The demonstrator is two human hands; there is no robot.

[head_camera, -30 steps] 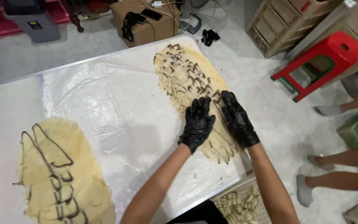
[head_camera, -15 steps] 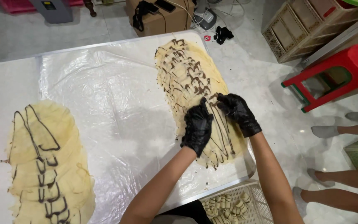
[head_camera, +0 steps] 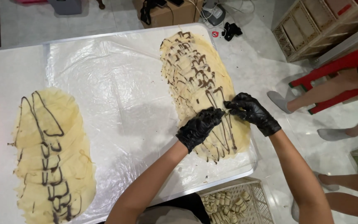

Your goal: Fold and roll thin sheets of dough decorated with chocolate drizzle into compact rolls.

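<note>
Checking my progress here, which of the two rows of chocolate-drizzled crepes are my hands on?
The right row, near the table's right edge; the left row lies untouched.

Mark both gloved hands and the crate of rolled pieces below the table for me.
left hand (head_camera: 199,129), head view, back of the black glove.
right hand (head_camera: 251,113), head view, knuckles of the black glove.
crate (head_camera: 257,187), head view, its white lattice rim.

Both black-gloved hands on chocolate-drizzled crepe row (head_camera: 199,83): left hand (head_camera: 198,128) and right hand (head_camera: 251,113) pinch crepe edge between fingers (head_camera: 218,113). Second crepe row (head_camera: 50,153) lies well apart on plastic-covered surface (head_camera: 121,83). White crate (head_camera: 233,203) below.
</note>
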